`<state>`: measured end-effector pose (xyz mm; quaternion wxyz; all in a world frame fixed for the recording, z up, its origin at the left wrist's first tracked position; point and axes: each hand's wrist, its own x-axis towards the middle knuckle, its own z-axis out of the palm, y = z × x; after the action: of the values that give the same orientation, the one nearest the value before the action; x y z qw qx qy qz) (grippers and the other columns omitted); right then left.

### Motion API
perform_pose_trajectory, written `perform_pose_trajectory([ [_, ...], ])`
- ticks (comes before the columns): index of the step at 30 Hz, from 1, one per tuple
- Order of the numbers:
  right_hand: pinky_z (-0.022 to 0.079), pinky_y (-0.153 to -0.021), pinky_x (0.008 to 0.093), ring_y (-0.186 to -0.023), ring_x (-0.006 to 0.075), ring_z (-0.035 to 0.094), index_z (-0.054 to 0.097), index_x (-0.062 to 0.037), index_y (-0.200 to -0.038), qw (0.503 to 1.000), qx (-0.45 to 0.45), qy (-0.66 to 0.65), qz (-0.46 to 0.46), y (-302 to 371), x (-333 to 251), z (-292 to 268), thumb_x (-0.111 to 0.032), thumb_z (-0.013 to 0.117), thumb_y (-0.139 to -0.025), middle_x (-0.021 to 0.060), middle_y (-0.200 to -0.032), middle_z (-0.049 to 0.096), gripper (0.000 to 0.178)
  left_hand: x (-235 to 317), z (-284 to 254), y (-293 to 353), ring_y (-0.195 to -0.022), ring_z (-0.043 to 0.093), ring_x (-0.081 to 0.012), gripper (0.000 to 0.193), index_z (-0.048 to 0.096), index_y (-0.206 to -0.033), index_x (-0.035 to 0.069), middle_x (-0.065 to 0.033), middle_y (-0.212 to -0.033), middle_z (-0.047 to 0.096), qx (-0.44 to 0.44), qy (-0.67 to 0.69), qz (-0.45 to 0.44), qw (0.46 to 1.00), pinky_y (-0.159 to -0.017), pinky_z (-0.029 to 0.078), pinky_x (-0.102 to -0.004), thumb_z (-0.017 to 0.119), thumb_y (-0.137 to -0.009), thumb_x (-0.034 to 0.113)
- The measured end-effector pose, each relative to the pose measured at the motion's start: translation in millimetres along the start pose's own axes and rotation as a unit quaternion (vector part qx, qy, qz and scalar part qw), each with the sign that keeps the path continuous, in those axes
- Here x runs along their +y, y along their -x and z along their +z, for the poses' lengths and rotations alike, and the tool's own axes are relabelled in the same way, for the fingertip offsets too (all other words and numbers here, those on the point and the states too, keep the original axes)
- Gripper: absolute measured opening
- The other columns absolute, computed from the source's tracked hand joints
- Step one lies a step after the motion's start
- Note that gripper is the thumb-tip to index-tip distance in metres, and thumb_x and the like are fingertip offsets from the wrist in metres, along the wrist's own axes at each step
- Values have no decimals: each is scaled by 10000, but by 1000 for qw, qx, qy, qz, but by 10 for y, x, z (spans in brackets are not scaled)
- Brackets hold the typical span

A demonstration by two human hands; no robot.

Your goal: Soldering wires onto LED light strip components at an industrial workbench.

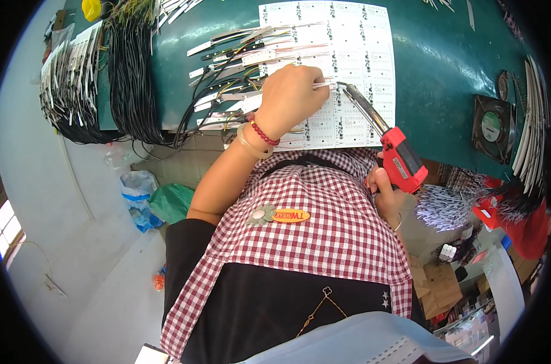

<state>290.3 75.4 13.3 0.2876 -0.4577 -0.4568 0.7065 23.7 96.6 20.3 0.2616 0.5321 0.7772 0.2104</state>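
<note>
My left hand (290, 97) rests on a white panel of small circuit boards (354, 67) lying on the green table (445, 67), its fingers pinching a thin wire end against the panel. My right hand (386, 193) grips the red handle of a soldering gun (387, 142). The gun's metal tip reaches up and left to the spot just right of my left fingertips. Several wired white strips (239, 60) fan out from under my left hand toward the left.
Thick bundles of black cables (130, 79) hang over the table's left edge. A small square fan (493, 127) sits at the right, with white strips beside it. Loose white parts (448, 206) and cardboard boxes lie lower right. Plastic bags (142, 197) sit on the floor.
</note>
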Motion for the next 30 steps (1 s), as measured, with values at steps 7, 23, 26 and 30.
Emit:
perform_pose_trajectory([
  [7, 373, -494, 256, -477, 87, 395, 466, 41, -1140, 1000, 14, 5, -8, 11, 20, 2, -72, 538, -877, 30, -593, 457, 295, 23, 41, -28, -593, 608, -339, 208, 675, -705, 14, -191, -624, 611, 18, -2, -17, 1000, -560, 491, -412, 598, -680, 206],
  [23, 378, -509, 208, -554, 59, 486, 580, -16, -817, 998, -11, 69, 1, 21, 21, -35, -87, 607, -867, 0, -653, 545, 91, 10, 26, -73, -575, 596, -351, 193, 665, -667, 7, -199, -596, 595, 15, 11, -24, 1000, -543, 484, -422, 590, -666, 184],
  [26, 376, -505, 206, -555, 57, 488, 582, -16, -830, 1000, 7, 26, -6, 47, 25, -18, -84, 608, -867, -2, -652, 546, 82, -10, 37, -92, -574, 593, -357, 198, 662, -661, 4, -203, -589, 589, 5, 7, -15, 1000, -545, 484, -425, 591, -665, 189],
  [30, 367, -502, 237, -501, 82, 416, 475, 46, -1107, 998, 18, 63, 1, 73, 26, 13, -73, 558, -874, 29, -612, 479, 275, -23, 24, -94, -597, 601, -354, 206, 666, -673, 5, -202, -606, 597, -12, -9, -12, 1000, -563, 491, -422, 598, -671, 200],
])
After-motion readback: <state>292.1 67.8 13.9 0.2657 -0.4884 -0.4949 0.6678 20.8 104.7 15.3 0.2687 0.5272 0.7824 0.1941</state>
